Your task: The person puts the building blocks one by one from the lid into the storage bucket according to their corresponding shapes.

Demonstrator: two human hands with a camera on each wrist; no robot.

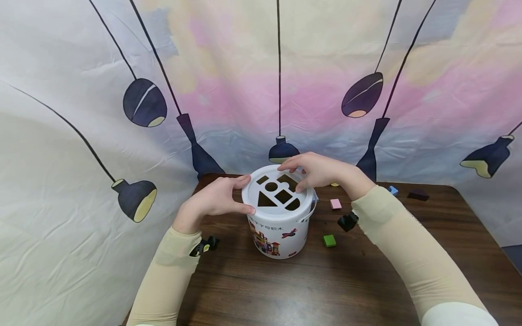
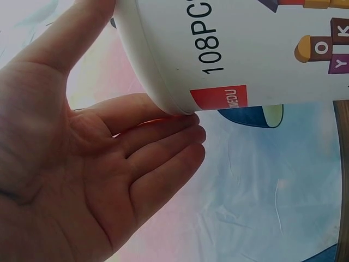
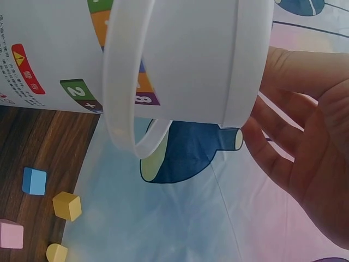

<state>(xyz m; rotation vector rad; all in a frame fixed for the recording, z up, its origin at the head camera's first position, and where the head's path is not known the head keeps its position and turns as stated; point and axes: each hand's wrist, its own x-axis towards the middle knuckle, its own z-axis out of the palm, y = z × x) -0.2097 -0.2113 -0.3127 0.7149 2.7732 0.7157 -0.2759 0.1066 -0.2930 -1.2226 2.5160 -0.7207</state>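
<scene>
Passable along table (image 1: 302, 290) front; bucket (image 1: 281, 237) blocks the middle; green block (image 1: 329, 241) and pink block (image 1: 335, 204) obstruct its right, backdrop (image 1: 244, 90) walls off rear

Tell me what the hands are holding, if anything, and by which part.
The white lid of the bucket, by its rim: the left hand at the left side, the right hand at the far right side.

Soft light – faint tabletop (image 1: 302, 287) glare
</scene>
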